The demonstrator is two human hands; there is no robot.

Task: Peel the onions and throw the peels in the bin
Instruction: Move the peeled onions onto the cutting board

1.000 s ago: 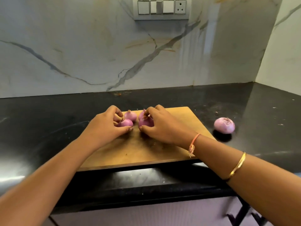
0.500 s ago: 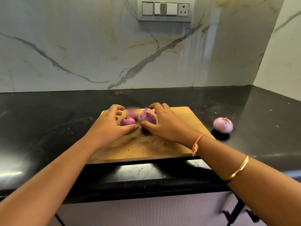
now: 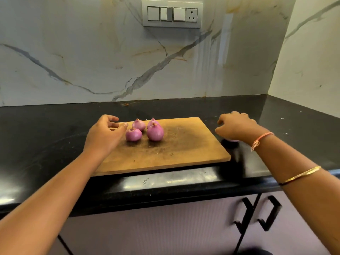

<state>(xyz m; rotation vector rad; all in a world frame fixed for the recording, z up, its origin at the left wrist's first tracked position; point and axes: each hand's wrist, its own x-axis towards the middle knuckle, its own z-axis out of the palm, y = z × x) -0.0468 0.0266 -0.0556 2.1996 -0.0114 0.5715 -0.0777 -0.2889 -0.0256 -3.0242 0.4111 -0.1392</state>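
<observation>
Cutting board [image 3: 174,153]: four onions [image 3: 155,133] sat beside our left hand [image 3: 104,134], fingers loosely spread.
Counter [image 3: 55,144]: lone onion [image 3: 232,140] lay under our right hand [image 3: 237,126], grip unclear.
Change: both hands had left the cluster.

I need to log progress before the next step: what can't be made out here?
- Head view: the onion beside the cutting board is nearly covered by the right hand; whether its grip holds it cannot be told.
- Head view: the rear onion on the board is half hidden behind the big onion.
- No bin is in frame.
</observation>
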